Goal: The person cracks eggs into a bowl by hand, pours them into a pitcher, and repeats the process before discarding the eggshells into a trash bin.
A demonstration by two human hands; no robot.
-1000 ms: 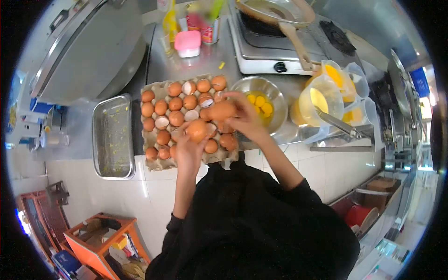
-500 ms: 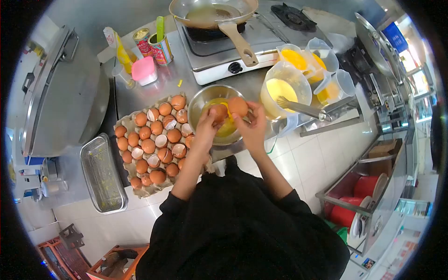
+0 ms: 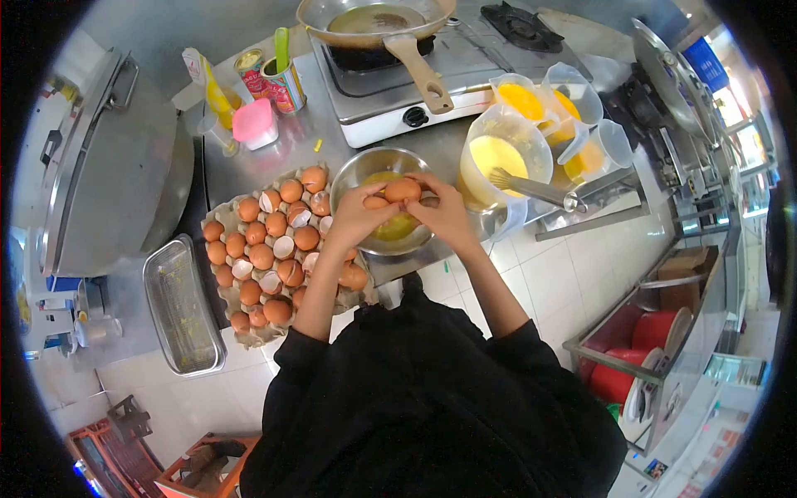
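Both my hands are close together over a steel bowl with clear, yellowish egg in it. Between their fingertips sits a brown eggshell. My left hand is closed on a shell piece just left of it, partly covered by fingers. My right hand pinches the middle shell from the right. Whether yolk lies inside the shells is hidden. Left of the bowl, a cardboard egg tray carries several brown eggs and cracked, hollow shells.
A measuring jug of yellow liquid with a whisk stands right of the bowl, near jugs of yolks. Behind are a gas stove and frying pan. A wire-mesh tray lies left of the eggs.
The two shell pieces, held apart with yolk showing between them, are now brought together. My right hand has moved left and my left wrist has turned inward.
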